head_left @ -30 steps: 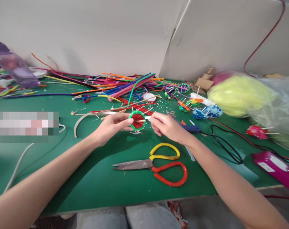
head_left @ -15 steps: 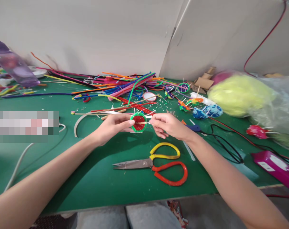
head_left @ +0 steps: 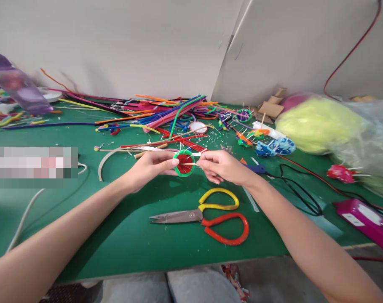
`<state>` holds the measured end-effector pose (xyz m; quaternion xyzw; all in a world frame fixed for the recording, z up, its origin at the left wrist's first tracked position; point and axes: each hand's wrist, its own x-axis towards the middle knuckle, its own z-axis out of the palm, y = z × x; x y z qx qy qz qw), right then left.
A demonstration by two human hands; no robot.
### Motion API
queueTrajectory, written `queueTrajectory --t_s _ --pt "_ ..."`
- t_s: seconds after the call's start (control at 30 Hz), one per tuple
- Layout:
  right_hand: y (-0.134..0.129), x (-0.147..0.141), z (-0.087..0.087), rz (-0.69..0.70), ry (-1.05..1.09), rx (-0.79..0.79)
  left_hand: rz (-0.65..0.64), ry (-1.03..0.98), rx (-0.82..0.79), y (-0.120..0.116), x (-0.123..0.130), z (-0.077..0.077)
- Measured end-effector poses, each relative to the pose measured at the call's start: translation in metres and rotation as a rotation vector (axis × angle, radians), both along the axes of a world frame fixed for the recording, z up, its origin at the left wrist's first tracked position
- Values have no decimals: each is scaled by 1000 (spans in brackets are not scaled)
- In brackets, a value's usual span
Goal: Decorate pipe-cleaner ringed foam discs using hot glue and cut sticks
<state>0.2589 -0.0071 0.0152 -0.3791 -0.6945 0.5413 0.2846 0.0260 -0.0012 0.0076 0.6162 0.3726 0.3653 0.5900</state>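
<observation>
At frame centre, left hand (head_left: 148, 169) grasped green-rimmed red disc (head_left: 185, 170); right hand (head_left: 222, 166) pinched pale stick (head_left: 189, 164) jutting from it. Lower centre, scissors (head_left: 196, 216) lay on counter (head_left: 131, 240).

Even, moderate light covers the scene. Left of the scissors (head_left: 191, 216), a soft-edged shadow (head_left: 115, 227) spreads below the left hand (head_left: 147, 168); farther left, pixelation masks a patch (head_left: 30, 166). Beyond them, rightward, the yellow bundle (head_left: 317, 124) looks blurred.
</observation>
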Motion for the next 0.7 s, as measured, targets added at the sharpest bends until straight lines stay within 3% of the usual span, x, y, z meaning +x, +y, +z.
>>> queueTrajectory --t_s 0.7 --pt "0 0 -1 38 -46 -4 -45 9 -6 1 -2 -1"
